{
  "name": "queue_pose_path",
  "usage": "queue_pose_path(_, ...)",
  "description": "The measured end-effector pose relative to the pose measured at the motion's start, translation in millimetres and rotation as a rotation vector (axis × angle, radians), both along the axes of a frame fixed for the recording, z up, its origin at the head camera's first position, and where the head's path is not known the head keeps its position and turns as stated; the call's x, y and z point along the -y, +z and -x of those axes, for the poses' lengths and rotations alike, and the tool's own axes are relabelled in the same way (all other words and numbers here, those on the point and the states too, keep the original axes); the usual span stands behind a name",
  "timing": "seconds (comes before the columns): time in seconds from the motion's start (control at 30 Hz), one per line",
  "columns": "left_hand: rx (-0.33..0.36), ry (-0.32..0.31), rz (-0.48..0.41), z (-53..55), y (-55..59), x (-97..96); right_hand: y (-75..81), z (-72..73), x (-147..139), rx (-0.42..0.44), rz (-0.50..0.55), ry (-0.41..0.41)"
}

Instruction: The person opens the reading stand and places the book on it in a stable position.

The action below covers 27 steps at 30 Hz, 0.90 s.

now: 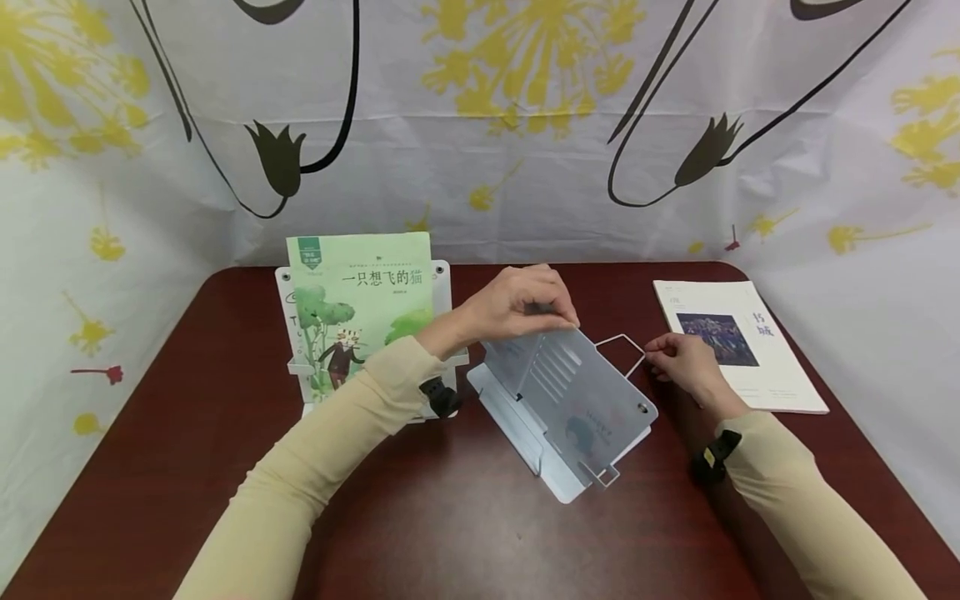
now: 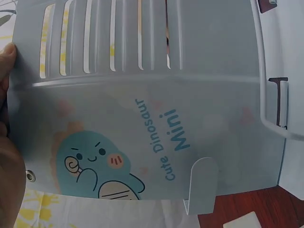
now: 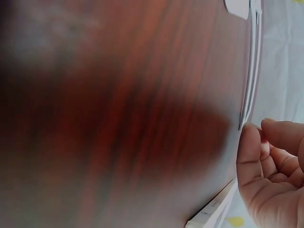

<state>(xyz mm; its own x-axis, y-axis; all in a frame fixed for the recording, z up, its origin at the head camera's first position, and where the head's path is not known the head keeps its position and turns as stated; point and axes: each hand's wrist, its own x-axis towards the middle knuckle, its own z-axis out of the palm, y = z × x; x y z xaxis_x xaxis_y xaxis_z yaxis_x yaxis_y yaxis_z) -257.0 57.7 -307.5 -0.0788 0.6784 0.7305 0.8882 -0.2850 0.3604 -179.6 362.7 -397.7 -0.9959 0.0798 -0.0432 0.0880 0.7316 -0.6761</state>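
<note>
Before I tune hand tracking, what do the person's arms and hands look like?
Long, plain cream fabric left sleeve and right sleeve. Black left wrist device and black right wrist device at the cuffs; the right one shows a small yellow marking. Left hand, right hand: no gloves.

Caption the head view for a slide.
Left hand grips a gray book stand, right hand at its wire loop; a green book rests on a white stand.

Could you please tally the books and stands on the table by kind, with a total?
Stands: 2 (grey stand, white stand)
Books: 2 (green book, white book)
Total: 4
</note>
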Motion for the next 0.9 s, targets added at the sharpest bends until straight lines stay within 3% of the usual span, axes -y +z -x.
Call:
queue_pose_path(0.3,0.041,-0.052,0.01,-5.3,0.8,12.5,-3.1,19.0,-1,0.013,-0.138,0.041)
queue_pose_path(0.53,0.036,-0.018,0.03,-12.0,2.8,19.8,-1.6,22.3,0,0.024,-0.277,0.083)
queue_pose_path(0.73,-0.118,0.077,0.007,-18.3,5.4,25.3,-2.4,17.8,-3,-0.006,-0.34,0.124)
queue_pose_path(0.9,-0.218,0.166,-0.026,-21.1,7.2,32.9,3.4,9.6,-6,-0.042,-0.305,0.111)
